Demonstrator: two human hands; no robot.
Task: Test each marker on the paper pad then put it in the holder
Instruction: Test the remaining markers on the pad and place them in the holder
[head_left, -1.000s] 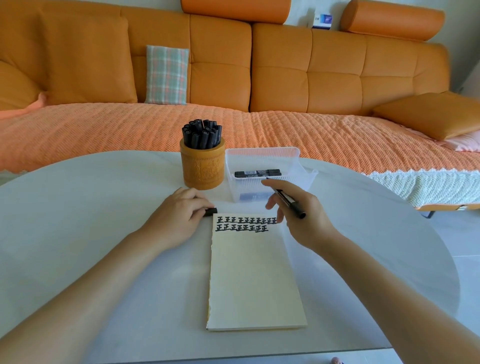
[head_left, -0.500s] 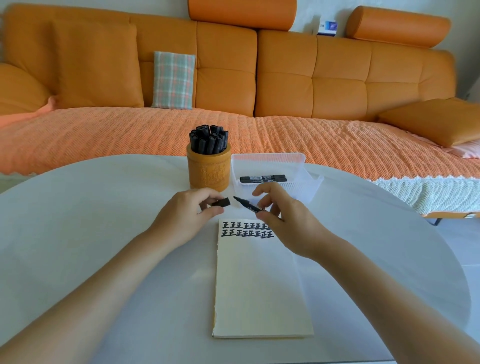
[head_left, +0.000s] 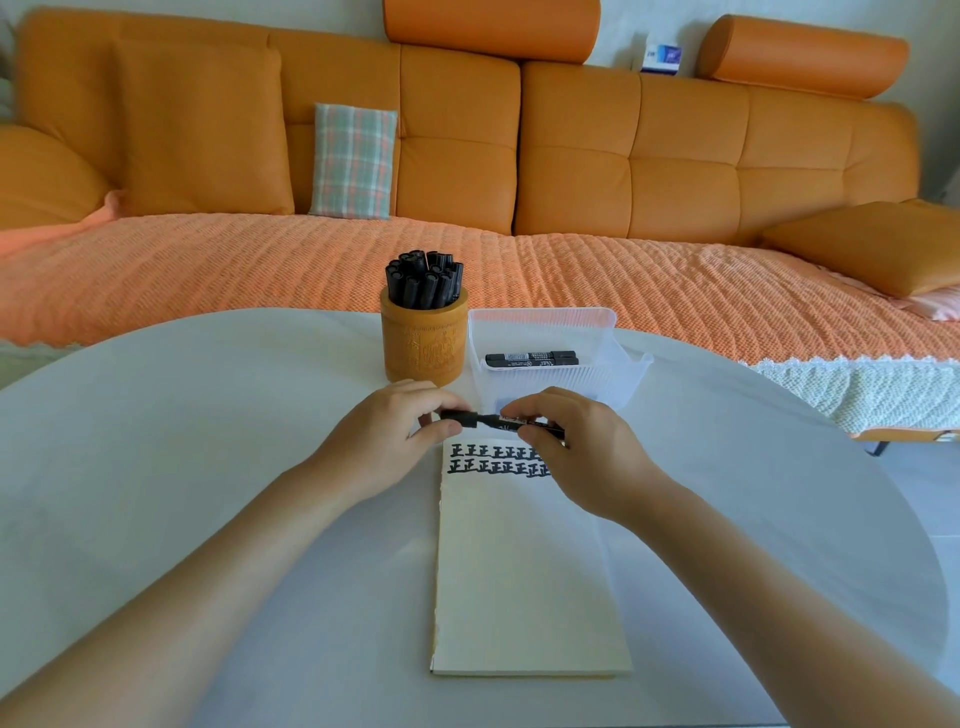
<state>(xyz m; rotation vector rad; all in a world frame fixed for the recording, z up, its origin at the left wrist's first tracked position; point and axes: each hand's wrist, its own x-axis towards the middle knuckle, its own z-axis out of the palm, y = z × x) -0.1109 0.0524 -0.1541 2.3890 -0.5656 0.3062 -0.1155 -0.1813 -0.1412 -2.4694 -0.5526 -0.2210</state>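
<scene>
A black marker (head_left: 493, 420) lies level between my hands, just above the top of the cream paper pad (head_left: 524, 571). My left hand (head_left: 387, 447) pinches its cap end. My right hand (head_left: 576, 452) grips its barrel. The cap sits on the marker's tip. Two rows of black test marks (head_left: 493, 460) run across the pad's top edge. Behind my left hand stands the brown round holder (head_left: 423, 345), packed with several black markers (head_left: 423, 280). More black markers (head_left: 531, 359) lie in the clear plastic bin (head_left: 613, 374) behind my right hand.
All of this rests on a round white table (head_left: 182, 441) whose edge curves away on the right. An orange sofa (head_left: 623, 171) with a plaid cushion (head_left: 353, 161) fills the background.
The marker's bare tip and the cap in my left hand have come together; the cap now sits on the marker. Both hands have closed in over the pad's top.
</scene>
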